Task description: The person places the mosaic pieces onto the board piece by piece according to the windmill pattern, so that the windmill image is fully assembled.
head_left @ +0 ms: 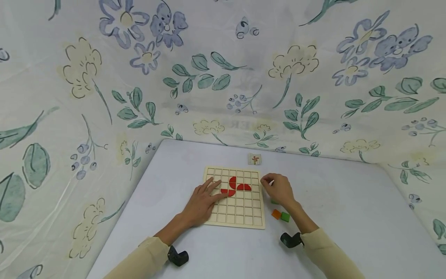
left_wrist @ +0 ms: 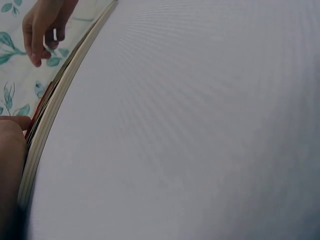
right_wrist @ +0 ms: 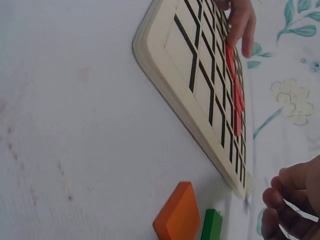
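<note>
A pale wooden grid board (head_left: 249, 221) lies on the white table. Three red rounded pieces (head_left: 244, 187) sit in its upper middle, partly covered on the left. My left hand (head_left: 200, 203) rests on the board's left side with fingers spread, its thumb touching the lower-left red piece (head_left: 228, 192). Just off the board's right edge is my right hand (head_left: 280, 190), raised, with loosely bent fingers. No piece shows between its fingers in the right wrist view, where the hand (right_wrist: 300, 200) is partly cut off.
An orange block (head_left: 276, 214) and a green block (head_left: 285, 217) lie right of the board. Another green piece (head_left: 274, 202) is partly hidden under my right wrist. A small patterned card (head_left: 254, 159) lies beyond the board. Floral cloth (head_left: 223, 77) hangs behind the table.
</note>
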### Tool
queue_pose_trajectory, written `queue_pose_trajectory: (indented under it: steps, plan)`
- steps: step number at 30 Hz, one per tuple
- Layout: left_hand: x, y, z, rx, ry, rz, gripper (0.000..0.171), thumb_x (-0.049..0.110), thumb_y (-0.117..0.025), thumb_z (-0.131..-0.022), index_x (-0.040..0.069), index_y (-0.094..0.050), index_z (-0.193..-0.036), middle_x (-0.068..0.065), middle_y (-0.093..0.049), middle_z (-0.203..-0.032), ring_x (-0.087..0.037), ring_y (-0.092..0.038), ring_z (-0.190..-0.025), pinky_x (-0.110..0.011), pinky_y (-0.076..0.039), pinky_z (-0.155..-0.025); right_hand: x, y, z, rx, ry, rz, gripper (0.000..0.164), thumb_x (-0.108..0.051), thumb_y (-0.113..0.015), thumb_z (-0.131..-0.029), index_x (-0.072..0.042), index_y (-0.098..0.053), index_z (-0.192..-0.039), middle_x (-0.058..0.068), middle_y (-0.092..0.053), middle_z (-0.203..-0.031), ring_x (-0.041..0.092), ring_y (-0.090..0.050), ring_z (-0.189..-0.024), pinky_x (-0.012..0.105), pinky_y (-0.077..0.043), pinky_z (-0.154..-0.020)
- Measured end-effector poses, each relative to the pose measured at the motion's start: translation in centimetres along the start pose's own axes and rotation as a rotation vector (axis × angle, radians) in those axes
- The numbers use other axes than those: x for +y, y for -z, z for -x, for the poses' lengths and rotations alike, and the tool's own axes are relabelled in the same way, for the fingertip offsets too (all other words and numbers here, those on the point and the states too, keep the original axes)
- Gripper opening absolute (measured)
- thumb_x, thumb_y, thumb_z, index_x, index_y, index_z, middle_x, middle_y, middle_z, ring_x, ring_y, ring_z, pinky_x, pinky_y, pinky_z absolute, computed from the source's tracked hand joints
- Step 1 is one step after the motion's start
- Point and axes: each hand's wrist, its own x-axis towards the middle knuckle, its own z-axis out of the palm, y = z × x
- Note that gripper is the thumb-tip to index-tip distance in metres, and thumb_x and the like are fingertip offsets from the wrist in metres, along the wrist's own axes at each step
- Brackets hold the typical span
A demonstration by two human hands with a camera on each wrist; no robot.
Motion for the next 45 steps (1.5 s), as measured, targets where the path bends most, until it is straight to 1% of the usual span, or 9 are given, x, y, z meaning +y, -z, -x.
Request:
queue_pose_trajectory:
  steps: [6, 10, 13, 19, 23, 27, 32, 40, 45]
  plan:
    - [0.0, 0.0, 0.1, -0.003, 0.010, -0.030, 0.043, 0.016, -0.047, -0.101, 0.030, -0.056, -0.141, -0.008, -0.031, -0.157, -0.032, -0.016, -0.147, -0.054, -0.031, -0.104, 0.7, 0.6, 0.0, 0.020, 0.005, 0.013, 0.014, -0.015, -0.068, -0.093, -0.005, -0.075, -0.097, 0.003, -0.067, -0.084, 0.017, -0.054, -0.068, 0.032, -0.045, -0.060]
    - [0.0, 0.1, 0.0, 0.038, 0.025, -0.006, 0.042, 0.013, -0.048, -0.101, 0.024, -0.055, -0.141, -0.009, -0.034, -0.156, -0.033, -0.021, -0.145, -0.054, -0.032, -0.104, 1.2, 1.2, 0.2, 0.034, -0.003, 0.006, 0.014, -0.016, -0.067, -0.093, -0.005, -0.075, -0.096, 0.003, -0.068, -0.084, 0.017, -0.055, -0.069, 0.032, -0.045, -0.060]
    - [0.0, 0.2, 0.0, 0.057, 0.021, -0.001, 0.045, 0.010, -0.051, -0.099, 0.025, -0.056, -0.140, -0.009, -0.035, -0.155, -0.034, -0.024, -0.144, -0.056, -0.033, -0.103, 1.7, 1.5, 0.3, 0.043, -0.004, 0.001, 0.014, -0.015, -0.067, -0.092, -0.004, -0.075, -0.096, 0.003, -0.068, -0.083, 0.018, -0.056, -0.069, 0.033, -0.046, -0.061]
    - [0.2, 0.3, -0.4, -0.014, -0.031, -0.044, 0.057, 0.003, -0.054, -0.093, 0.035, -0.057, -0.140, -0.008, -0.030, -0.158, -0.037, -0.017, -0.146, -0.059, -0.029, -0.104, 2.4, 1.7, 0.5, 0.037, -0.016, -0.001, 0.014, -0.015, -0.068, -0.092, -0.003, -0.075, -0.096, 0.003, -0.068, -0.082, 0.019, -0.056, -0.070, 0.033, -0.047, -0.063]
    - [0.4, 0.5, -0.6, -0.059, -0.017, -0.068, 0.056, 0.004, -0.051, -0.095, 0.036, -0.056, -0.141, -0.008, -0.027, -0.159, -0.035, -0.014, -0.147, -0.058, -0.025, -0.107, 2.4, 1.7, 0.5, 0.036, -0.025, 0.004, 0.014, -0.015, -0.068, -0.092, -0.003, -0.075, -0.095, 0.003, -0.067, -0.081, 0.019, -0.056, -0.070, 0.033, -0.047, -0.063]
    - [0.5, 0.5, -0.6, -0.072, -0.013, -0.073, 0.056, 0.005, -0.050, -0.096, 0.035, -0.053, -0.143, -0.009, -0.028, -0.158, -0.036, -0.015, -0.147, -0.058, -0.025, -0.107, 2.4, 1.8, 0.6, 0.035, -0.030, 0.003, 0.014, -0.015, -0.068, -0.092, -0.003, -0.075, -0.095, 0.004, -0.067, -0.081, 0.019, -0.056, -0.070, 0.033, -0.047, -0.063]
    - [0.3, 0.3, -0.5, -0.055, -0.002, -0.071, 0.055, 0.008, -0.048, -0.098, 0.030, -0.046, -0.148, -0.009, -0.029, -0.158, -0.034, -0.018, -0.146, -0.055, -0.026, -0.108, 2.8, 2.0, 1.0, 0.022, -0.054, -0.004, 0.015, -0.015, -0.067, -0.093, -0.003, -0.075, -0.097, 0.003, -0.066, -0.080, 0.019, -0.056, -0.068, 0.030, -0.047, -0.059]
    - [0.0, -0.2, -0.2, 0.041, -0.014, -0.022, 0.051, 0.009, -0.044, -0.100, 0.021, -0.043, -0.149, -0.010, -0.032, -0.156, -0.035, -0.025, -0.143, -0.053, -0.030, -0.106, 3.6, 3.1, 1.7, 0.025, -0.054, 0.019, 0.016, -0.015, -0.065, -0.093, -0.001, -0.074, -0.097, 0.005, -0.067, -0.081, 0.022, -0.056, -0.071, 0.030, -0.047, -0.054]
    - [0.1, -0.2, -0.1, 0.040, -0.005, -0.028, 0.051, 0.009, -0.046, -0.100, 0.017, -0.042, -0.150, -0.010, -0.031, -0.157, -0.034, -0.024, -0.144, -0.052, -0.031, -0.107, 4.5, 3.5, 2.5, 0.015, -0.075, 0.031, 0.018, -0.015, -0.065, -0.093, -0.001, -0.074, -0.100, 0.006, -0.068, -0.085, 0.022, -0.055, -0.073, 0.030, -0.049, -0.058]
